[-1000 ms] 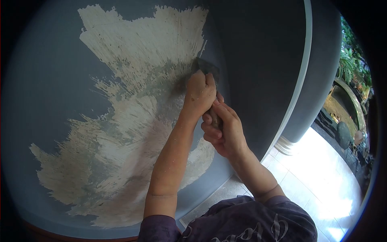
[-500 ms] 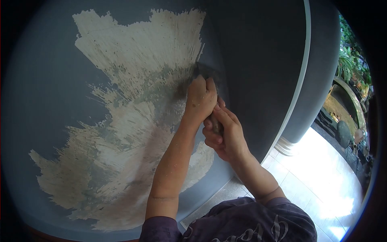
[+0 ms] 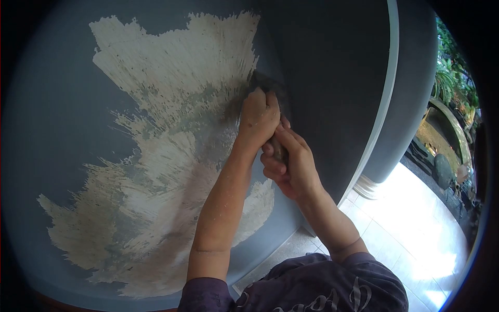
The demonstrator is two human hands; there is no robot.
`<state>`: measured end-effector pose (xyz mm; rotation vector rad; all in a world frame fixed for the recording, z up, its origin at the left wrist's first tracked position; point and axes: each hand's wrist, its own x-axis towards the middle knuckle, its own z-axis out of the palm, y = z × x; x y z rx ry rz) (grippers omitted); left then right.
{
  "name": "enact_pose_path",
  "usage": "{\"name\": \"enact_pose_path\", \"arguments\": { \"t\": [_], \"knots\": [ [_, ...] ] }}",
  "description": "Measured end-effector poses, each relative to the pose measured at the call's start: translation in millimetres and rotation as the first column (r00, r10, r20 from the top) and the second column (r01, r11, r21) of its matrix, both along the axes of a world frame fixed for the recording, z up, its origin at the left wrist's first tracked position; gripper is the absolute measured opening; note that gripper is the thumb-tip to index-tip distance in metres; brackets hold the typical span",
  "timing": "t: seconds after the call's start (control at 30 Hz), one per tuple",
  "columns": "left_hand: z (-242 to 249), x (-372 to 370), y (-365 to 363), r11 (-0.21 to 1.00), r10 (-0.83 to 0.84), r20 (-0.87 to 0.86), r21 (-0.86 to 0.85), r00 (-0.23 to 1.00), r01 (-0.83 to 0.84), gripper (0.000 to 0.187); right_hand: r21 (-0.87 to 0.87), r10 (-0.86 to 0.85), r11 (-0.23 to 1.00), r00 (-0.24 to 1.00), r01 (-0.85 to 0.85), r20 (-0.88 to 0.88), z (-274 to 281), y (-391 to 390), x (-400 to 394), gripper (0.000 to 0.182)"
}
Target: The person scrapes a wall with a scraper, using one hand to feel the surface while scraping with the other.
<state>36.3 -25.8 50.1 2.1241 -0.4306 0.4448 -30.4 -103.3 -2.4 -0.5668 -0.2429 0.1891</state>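
Both my hands are on a scraper (image 3: 279,151), pressed against a grey-blue wall (image 3: 57,119). My left hand (image 3: 260,115) is closed around its upper part, close to the dark blade end. Lower down, my right hand (image 3: 292,160) wraps the handle, with its thumb lying along it. The blade is in shadow and mostly hidden by my left hand. Left of my hands spreads a large ragged patch (image 3: 171,62) where the paint is off and a pale, streaked layer shows. Small pale flecks cling to my left hand and forearm.
Right of my hands the wall turns into a dark grey section (image 3: 332,88), ending at a light vertical trim (image 3: 393,57). Pale floor tiles (image 3: 395,229) lie below right. Beyond are plants (image 3: 449,78) and stones (image 3: 443,169).
Both hands and the scraper have moved slightly upward along the wall, near the patch's right edge. My grip looks the same.
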Motion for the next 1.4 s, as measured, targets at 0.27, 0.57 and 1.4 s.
{"name": "enact_pose_path", "arguments": {
  "t": [0.27,0.57,1.4],
  "knots": [
    [21,7,-10,0.998,0.039,-0.079,-0.053,0.996,-0.044,0.039,0.017,-0.005,1.000,0.999,0.005,0.040,19,-11,14,0.017],
    [-1,-23,8,0.996,0.093,-0.169,0.006,0.981,-0.093,0.040,0.036,0.142,0.989,0.989,-0.144,0.032,-11,0,-10,0.026],
    [-15,-13,8,0.996,0.086,0.026,-0.032,0.996,-0.085,0.037,-0.079,0.039,0.996,0.999,-0.041,-0.027,-8,1,-12,0.021]
  ]
}}
